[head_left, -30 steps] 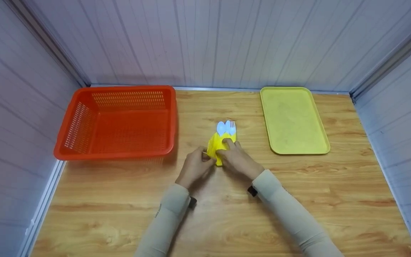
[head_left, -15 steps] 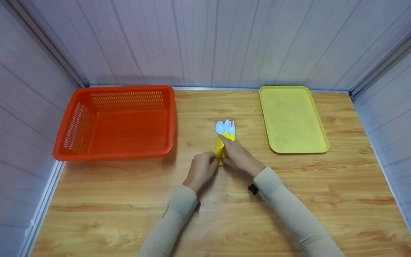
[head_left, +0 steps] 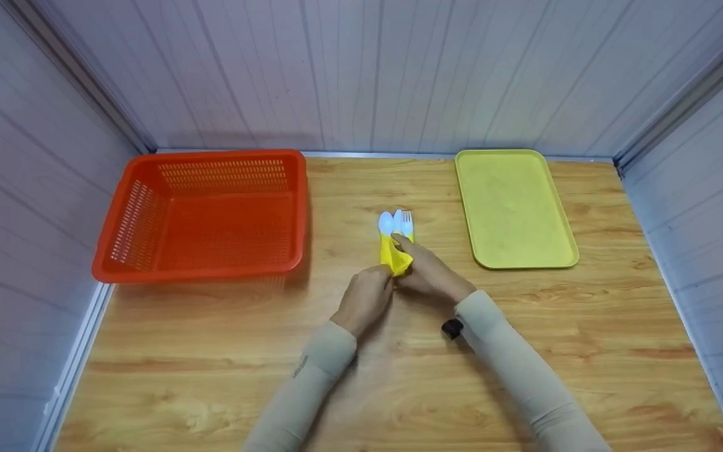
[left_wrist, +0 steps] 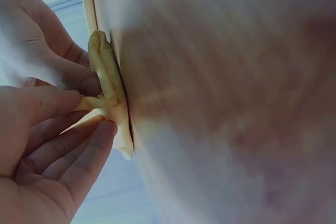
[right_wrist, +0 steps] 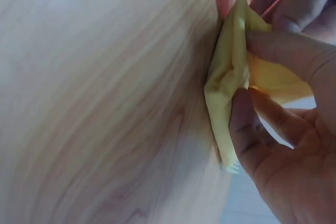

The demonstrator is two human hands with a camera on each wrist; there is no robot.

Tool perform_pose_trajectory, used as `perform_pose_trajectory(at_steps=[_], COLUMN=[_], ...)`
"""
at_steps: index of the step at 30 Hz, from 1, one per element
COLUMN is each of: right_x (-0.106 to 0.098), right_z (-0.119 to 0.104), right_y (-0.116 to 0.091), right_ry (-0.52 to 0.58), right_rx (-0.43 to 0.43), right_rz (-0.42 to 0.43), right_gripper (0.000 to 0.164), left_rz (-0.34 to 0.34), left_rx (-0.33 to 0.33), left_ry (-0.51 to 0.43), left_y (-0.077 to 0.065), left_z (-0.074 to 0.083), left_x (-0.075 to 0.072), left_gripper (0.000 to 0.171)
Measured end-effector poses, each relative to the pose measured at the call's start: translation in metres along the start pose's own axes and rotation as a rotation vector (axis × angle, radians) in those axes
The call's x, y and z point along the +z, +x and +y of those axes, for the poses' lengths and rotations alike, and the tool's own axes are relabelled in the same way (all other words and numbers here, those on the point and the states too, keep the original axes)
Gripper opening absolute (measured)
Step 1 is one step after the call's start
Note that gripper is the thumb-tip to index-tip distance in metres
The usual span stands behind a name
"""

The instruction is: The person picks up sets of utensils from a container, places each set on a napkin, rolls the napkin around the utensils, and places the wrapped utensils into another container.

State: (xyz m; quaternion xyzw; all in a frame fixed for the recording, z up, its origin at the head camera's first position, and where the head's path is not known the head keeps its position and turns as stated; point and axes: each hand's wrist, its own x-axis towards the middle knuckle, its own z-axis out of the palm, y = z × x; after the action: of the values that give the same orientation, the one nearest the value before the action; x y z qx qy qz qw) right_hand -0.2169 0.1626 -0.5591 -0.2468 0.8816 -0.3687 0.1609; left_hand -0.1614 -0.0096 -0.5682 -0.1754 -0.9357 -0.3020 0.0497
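Observation:
A yellow napkin point(head_left: 388, 250) lies folded round a white plastic spoon point(head_left: 386, 222), a white fork point(head_left: 407, 221) and a narrow white piece between them, perhaps a knife. Their heads stick out at the far end; the handles are hidden. My left hand point(head_left: 364, 300) pinches a loose flap at the near end, its thumb and fingertips meeting on the cloth in the left wrist view. My right hand point(head_left: 429, 270) holds the bundle from the right side. In the right wrist view its thumb and fingers point(right_wrist: 244, 114) press on the folded napkin from both sides of a raised fold.
A red-orange plastic basket point(head_left: 302, 207) with slotted walls stands on the left of the wooden table point(head_left: 412, 376). At the back right lies a yellow-green tray point(head_left: 515, 207). Pale panel walls point(head_left: 349, 75) enclose the table at the back and sides.
My left hand has moved rightward, bringing the napkin's left flap over the cutlery; the flap now stands up between the hands. My right hand has shifted slightly right. Basket and tray stay put.

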Motion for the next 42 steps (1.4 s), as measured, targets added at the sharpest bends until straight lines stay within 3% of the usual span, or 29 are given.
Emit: perform_pose_trajectory(at_steps=[4,7,11,15,19,24,27,31,34,37,40,42], right_x=[-0.005,-0.009,-0.011,-0.011,-0.009,-0.005,-0.003,-0.001,-0.002,-0.003,-0.004,-0.004], right_z=[0.005,0.009,0.013,0.015,0.015,0.013,0.013,0.014,0.015,0.013,0.011,0.01], right_y=[-0.006,-0.01,-0.016,-0.022,-0.026,-0.027,-0.027,-0.027,-0.027,-0.026,-0.023,-0.021], right_ry=[0.105,0.143,0.195,0.265,0.319,0.245,0.174,0.132,0.142,0.167,0.165,0.166], right_rx=[0.045,0.075,0.053,0.046,0.088,0.223,0.302,0.349,0.385,0.434,0.464,0.473], right_rz=[-0.042,-0.072,-0.068,-0.028,0.079,0.22,0.226,0.202,0.168,0.123,0.095,0.08], right_gripper=[0.094,0.094,0.092,0.082,0.065,0.042,0.031,0.028,0.029,0.028,0.025,0.025], left_rz=[0.011,-0.024,-0.071,-0.106,-0.143,-0.147,-0.177,-0.272,-0.344,-0.396,-0.396,-0.36], left_rx=[0.07,0.087,0.107,0.139,0.17,0.215,0.259,0.281,0.22,0.115,-0.006,-0.098], left_ry=[0.153,0.237,0.311,0.355,0.402,0.496,0.611,0.736,0.686,0.543,0.36,0.221], left_y=[0.002,0.004,0.006,0.007,0.006,0.0,-0.006,-0.016,-0.017,-0.011,-0.002,0.004], left_z=[0.002,0.004,0.008,0.012,0.014,0.018,0.024,0.032,0.034,0.033,0.028,0.024], left_x=[0.001,0.001,-0.002,-0.005,-0.005,-0.004,-0.003,-0.003,-0.003,-0.004,-0.008,-0.01], left_gripper=[0.019,0.016,0.011,0.012,0.013,0.015,0.02,0.035,0.043,0.048,0.043,0.037])
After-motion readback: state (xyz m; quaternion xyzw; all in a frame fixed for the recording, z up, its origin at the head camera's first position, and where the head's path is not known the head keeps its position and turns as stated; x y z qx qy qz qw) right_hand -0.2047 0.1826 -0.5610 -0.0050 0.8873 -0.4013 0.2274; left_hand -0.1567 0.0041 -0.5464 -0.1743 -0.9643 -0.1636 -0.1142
